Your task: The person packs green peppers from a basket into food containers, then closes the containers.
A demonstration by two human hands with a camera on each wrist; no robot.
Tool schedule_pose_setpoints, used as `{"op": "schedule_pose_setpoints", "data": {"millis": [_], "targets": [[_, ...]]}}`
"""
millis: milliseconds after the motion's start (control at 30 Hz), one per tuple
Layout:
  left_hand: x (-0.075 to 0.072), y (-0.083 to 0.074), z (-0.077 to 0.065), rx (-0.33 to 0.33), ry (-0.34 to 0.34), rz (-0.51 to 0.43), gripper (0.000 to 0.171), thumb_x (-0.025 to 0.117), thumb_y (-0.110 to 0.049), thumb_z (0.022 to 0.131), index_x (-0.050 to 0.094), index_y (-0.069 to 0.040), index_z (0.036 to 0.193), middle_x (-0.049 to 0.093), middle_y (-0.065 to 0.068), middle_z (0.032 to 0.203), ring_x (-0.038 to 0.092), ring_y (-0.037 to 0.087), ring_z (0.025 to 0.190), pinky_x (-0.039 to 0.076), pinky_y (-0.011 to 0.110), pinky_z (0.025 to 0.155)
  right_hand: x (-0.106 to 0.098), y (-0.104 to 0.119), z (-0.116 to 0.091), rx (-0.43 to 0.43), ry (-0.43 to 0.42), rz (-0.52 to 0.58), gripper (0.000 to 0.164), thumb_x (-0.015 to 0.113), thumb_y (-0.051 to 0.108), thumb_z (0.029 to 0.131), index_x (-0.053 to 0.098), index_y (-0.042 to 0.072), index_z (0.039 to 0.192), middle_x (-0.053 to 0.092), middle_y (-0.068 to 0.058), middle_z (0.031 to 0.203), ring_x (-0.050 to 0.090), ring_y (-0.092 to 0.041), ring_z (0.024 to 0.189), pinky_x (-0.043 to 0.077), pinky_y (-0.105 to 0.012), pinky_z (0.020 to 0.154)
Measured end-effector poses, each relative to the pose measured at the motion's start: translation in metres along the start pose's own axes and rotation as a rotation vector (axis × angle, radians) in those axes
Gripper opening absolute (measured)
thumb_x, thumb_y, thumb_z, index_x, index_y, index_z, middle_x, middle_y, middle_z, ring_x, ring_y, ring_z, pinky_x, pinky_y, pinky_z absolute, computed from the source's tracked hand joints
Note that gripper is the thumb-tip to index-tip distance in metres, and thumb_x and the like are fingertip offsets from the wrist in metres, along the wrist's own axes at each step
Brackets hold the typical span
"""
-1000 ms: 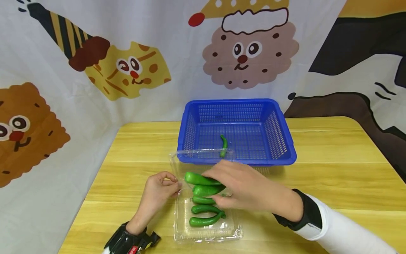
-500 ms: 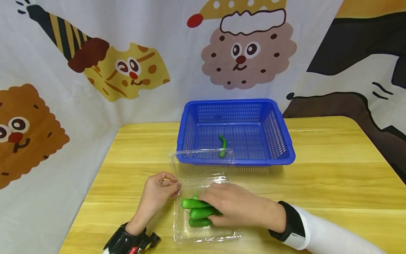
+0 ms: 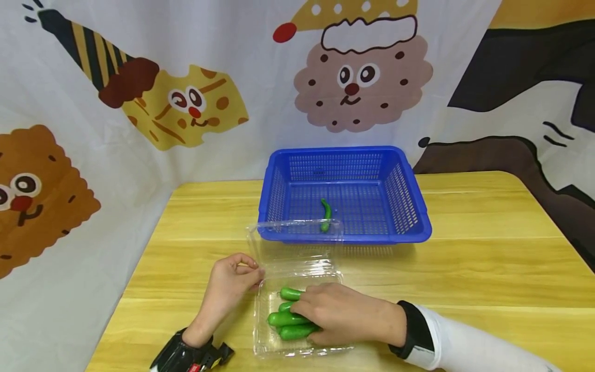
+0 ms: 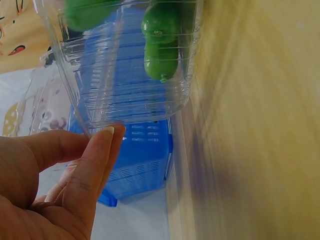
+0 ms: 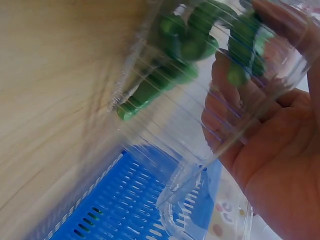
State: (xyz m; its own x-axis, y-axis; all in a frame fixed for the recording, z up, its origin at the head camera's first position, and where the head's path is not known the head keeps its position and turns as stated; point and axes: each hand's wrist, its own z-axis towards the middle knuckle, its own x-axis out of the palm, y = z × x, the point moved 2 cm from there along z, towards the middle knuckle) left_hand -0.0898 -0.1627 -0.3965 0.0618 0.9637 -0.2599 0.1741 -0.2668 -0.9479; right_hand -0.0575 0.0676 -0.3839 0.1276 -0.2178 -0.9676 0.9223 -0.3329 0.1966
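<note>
Wristband (image 3: 178,355) on the left arm bears a red label (image 3: 194,368), too small for me to read. The left hand (image 3: 230,283) pinches the clear box (image 3: 269,347) by its edge — the right hand (image 3: 338,313), back uppermost, grips green peppers (image 3: 286,319) inside, lying crosswise, blunt ends pointing left.
</note>
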Motion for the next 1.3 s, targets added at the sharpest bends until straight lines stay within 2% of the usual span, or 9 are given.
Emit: {"op": "schedule_pose_setpoints", "data": {"millis": [200,467,633,900,1300], "targets": [[-0.001,0.000,0.000,0.003,0.001,-0.006,0.016,0.072,-0.001,0.076,0.061,0.001,0.087,0.071,0.015,0.076,0.066,0.028,0.066,0.061,0.041,0.063,0.002,0.000,-0.001,0.009,0.011,-0.020,0.040,0.072,0.036,0.075,0.058,0.017,0.107,0.056,0.015,0.088,0.047,-0.001,0.079,0.050,-0.018,0.065],[-0.001,0.000,0.000,0.000,0.011,-0.006,0.016,0.073,-0.001,0.076,0.061,0.001,0.087,0.071,0.016,0.077,0.066,0.030,0.067,0.061,0.038,0.062,0.001,-0.001,-0.002,0.001,0.018,-0.034,0.035,0.070,0.043,0.077,0.059,0.018,0.099,0.049,0.015,0.080,0.044,-0.001,0.073,0.046,-0.017,0.058],[0.000,0.000,-0.001,-0.008,0.012,-0.013,0.016,0.073,-0.001,0.076,0.061,0.002,0.087,0.071,0.017,0.076,0.066,0.029,0.066,0.061,0.039,0.063,-0.005,-0.001,-0.004,-0.002,0.014,-0.029,0.032,0.069,0.042,0.078,0.061,0.018,0.099,0.050,0.015,0.081,0.043,0.000,0.074,0.047,-0.018,0.062],[0.000,-0.002,-0.001,-0.003,0.003,-0.011,0.016,0.073,-0.001,0.076,0.061,0.001,0.087,0.071,0.016,0.075,0.066,0.029,0.066,0.061,0.040,0.063,-0.025,-0.001,-0.004,-0.011,-0.035,-0.001,0.031,0.064,0.040,0.086,0.062,0.016,0.105,0.055,0.012,0.086,0.047,0.000,0.078,0.052,-0.019,0.067],[0.000,-0.001,-0.001,0.001,0.003,0.006,0.015,0.072,-0.002,0.077,0.061,0.000,0.086,0.071,0.015,0.075,0.066,0.026,0.063,0.061,0.040,0.061,-0.071,-0.002,0.013,-0.140,-0.204,-0.013,0.022,0.058,0.033,0.092,0.062,0.015,0.103,0.061,0.007,0.094,0.049,-0.003,0.087,0.052,-0.016,0.076]]}}
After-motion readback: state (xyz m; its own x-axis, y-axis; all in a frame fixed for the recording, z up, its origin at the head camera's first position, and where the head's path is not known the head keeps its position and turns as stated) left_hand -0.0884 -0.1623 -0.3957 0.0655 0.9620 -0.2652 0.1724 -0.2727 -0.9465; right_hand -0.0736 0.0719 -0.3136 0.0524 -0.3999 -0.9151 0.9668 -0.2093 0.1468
